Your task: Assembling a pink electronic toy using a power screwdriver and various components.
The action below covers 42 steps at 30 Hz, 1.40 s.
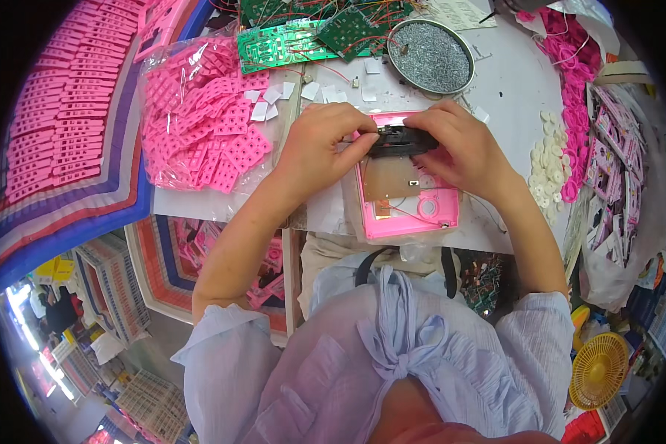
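Note:
A pink plastic casing [446,226] lies on the table before me, its inside facing up. Across its far part is a black plastic part [401,140], gripped from both sides. My left hand [324,144] pinches its left end between thumb and fingers. On the right end, my right hand [462,144] has its fingers curled round it; some fingertips are hidden. A brownish flat board [388,181] sits in the casing just nearer than the black part, and thin wires run beside a round opening at the lower right.
A round tin of small screws [431,58] stands beyond my hands, near green circuit boards [296,50]. Pink button pieces [207,118] fill a clear bag at left. White rings [547,166] and pink cords [573,126] lie at right. A yellow fan [599,371] stands lower right.

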Available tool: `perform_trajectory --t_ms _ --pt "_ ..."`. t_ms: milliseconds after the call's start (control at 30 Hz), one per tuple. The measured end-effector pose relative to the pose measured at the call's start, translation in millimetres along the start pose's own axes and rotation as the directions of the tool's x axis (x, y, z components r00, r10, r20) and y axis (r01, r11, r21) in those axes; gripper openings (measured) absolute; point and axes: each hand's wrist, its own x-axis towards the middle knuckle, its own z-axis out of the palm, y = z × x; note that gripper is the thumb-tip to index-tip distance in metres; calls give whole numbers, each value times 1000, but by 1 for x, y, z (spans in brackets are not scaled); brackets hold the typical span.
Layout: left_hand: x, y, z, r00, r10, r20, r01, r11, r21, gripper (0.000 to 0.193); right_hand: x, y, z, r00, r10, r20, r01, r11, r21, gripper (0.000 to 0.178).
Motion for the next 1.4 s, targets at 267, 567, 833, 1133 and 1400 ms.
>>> perform_trajectory --t_ms 267,567,833,1133,1400 --pt "20 -2 -6 952 169 254 -163 986 -48 12 -12 -15 -5 995 91 44 -95 989 115 61" --pt "35 10 -15 851 241 467 -372 904 211 11 -3 -13 -7 985 -10 174 -3 998 70 59" --pt "7 21 -10 884 211 417 -343 899 272 15 1 -17 -10 972 -13 235 5 999 34 52" --pt "12 10 -8 932 194 305 -217 975 42 11 3 -21 -9 979 -14 205 10 1000 21 55" --pt "11 15 -9 963 93 255 -83 995 -50 9 6 -23 -8 982 4 190 -5 1000 6 56"
